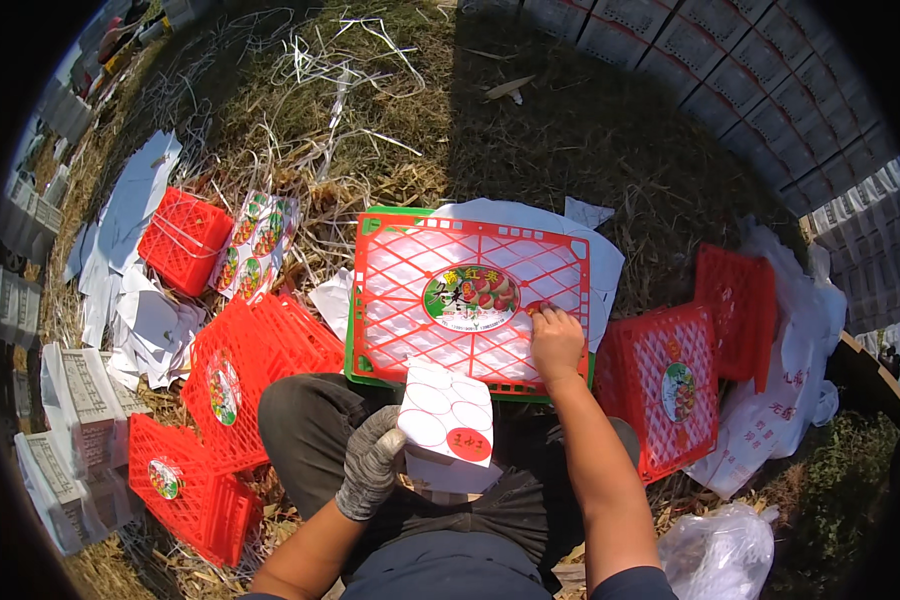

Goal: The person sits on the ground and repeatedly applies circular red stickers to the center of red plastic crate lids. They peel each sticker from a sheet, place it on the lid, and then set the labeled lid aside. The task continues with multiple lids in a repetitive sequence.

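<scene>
My left hand [371, 461], in a grey knit glove, grips a white sticker sheet [435, 412] by its left edge over my lap. A red oval with writing stays in one corner of the sheet; the other ovals are blank outlines. Before me lies a red plastic lattice lid [472, 367] over white lining, on a green plastic crate [351, 337]. An oval fruit label [472, 296] sits at the lid's middle. Right of it, the curled fingertips of my bare right hand [557, 341] have a small red oval sticker [534, 307] against the lid; they partly hide it.
Red lattice lids [262, 360] lean in stacks at left, and more lids [671, 390] at right. A strapped red bundle [185, 240] lies beside a sheet of fruit labels [259, 240]. Paper scraps [150, 322] and white strapping [345, 67] litter the grass. Stacked crates [750, 82] rise at upper right.
</scene>
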A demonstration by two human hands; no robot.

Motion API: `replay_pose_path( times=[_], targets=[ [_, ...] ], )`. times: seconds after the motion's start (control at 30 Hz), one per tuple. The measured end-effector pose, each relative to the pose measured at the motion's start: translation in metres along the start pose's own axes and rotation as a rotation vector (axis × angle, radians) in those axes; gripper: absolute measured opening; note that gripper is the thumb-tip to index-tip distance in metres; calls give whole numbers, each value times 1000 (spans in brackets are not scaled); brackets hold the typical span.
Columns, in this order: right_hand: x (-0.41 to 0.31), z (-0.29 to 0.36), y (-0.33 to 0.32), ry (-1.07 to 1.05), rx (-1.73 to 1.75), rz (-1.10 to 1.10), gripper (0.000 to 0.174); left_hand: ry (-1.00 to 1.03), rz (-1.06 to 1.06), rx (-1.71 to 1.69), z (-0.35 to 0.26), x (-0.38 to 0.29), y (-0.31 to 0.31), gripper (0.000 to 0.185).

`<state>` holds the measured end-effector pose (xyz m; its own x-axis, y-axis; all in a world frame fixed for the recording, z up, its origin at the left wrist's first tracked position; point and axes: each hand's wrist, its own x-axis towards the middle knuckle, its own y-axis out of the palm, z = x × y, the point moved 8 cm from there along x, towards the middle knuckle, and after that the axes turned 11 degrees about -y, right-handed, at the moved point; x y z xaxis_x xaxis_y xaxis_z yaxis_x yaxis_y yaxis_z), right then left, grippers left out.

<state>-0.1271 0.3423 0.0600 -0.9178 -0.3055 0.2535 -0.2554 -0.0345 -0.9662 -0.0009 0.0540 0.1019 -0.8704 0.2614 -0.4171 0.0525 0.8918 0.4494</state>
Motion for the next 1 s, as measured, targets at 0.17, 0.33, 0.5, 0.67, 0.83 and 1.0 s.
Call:
replay_pose_path(
  times=[0.17, 0.33, 0.5, 0.67, 0.83, 1.0],
  targets=[
    [-29, 28, -44, 160, 233, -207, 31, 90, 21, -219, -5, 3, 2, 38],
    [-83, 136, -23, 884, 1936, 590, 56, 84, -73, -259, 1, 11, -7, 33],
    [-71, 144, -34, 1066, 2192, -31, 25, 57, 56, -174, 0, 10, 5, 43],
    [-69, 131, -47, 886, 1708, -133, 17, -75, 3, 354, 3, 4, 7, 65],
    [-57, 125, -71, 771, 1530, -217, 16, -23, -60, 245, -7, 1, 8, 42],
    [-35, 123, -128, 382, 868, -342, 24, -168, -199, 325, -3, 2, -4, 40]
  ],
)
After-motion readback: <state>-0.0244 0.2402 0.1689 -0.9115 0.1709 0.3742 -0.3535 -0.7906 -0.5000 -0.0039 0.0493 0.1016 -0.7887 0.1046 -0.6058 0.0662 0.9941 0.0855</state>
